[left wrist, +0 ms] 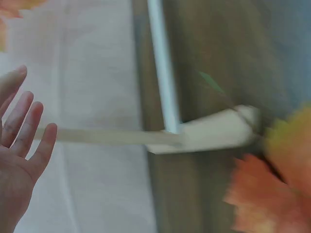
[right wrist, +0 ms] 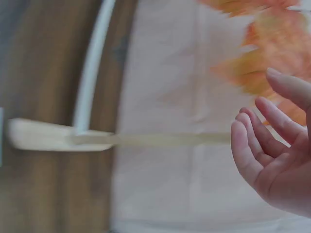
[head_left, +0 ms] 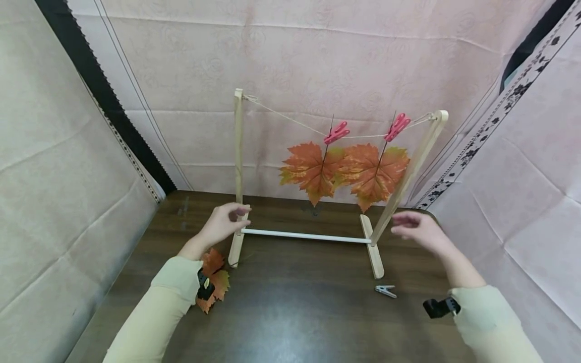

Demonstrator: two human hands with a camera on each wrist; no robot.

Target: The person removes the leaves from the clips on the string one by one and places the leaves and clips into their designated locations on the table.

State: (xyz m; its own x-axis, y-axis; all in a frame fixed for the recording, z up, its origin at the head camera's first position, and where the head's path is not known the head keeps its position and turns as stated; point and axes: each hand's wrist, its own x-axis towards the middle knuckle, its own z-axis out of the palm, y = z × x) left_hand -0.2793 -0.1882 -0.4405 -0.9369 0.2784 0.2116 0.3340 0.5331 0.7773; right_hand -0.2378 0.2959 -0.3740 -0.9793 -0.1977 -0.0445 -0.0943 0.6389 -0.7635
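Both hands hover empty at the little wooden rack [head_left: 239,166]

Left hand [head_left: 224,223], fingers loose, sits beside the near upright; right hand [head_left: 419,229], relaxed and apart, just off the leaning post; the frame looks light, stiff, tippy; best gripped low on both posts.

Head: looked forward and down from above the wooden rack [head_left: 313,201]; whole rack in view
Wrists: sat close beside the rack's posts; blurred
Shared: rack's white crossbar [left wrist: 163,68]
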